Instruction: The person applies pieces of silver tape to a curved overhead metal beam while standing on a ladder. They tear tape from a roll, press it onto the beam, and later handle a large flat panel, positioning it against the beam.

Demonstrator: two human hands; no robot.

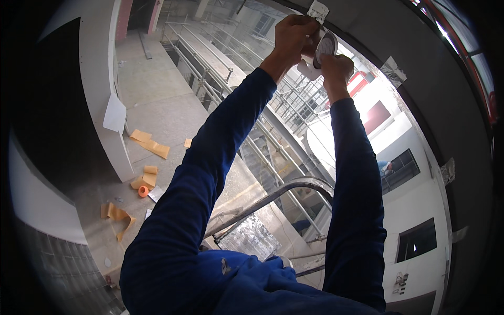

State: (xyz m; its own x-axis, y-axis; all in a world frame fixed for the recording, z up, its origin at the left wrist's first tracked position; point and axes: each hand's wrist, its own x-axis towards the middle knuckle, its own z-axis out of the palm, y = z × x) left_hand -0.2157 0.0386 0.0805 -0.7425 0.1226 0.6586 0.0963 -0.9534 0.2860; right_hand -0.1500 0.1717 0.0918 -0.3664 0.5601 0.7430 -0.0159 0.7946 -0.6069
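Both my arms, in dark blue sleeves, reach up to the dark beam (367,44) overhead. My right hand (337,72) is closed on the lower edge of a roll of tape (327,45) with a grey-white face. My left hand (292,39) is closed at the roll's upper left side, its fingertips partly hidden, and seems to grip the tape there. A loose white strip (308,70) curls below the roll, between the two hands. Just above my left fingers, a crinkled silvery patch (318,10) sticks to the beam.
More silvery patches (394,71) line the beam. A curved metal rail (294,184) stands close below me, beside a paint-spattered platform (250,235). Metal railings (210,86) border a drop. Brown paper strips (150,144) and an orange round object (143,191) lie on the floor at left.
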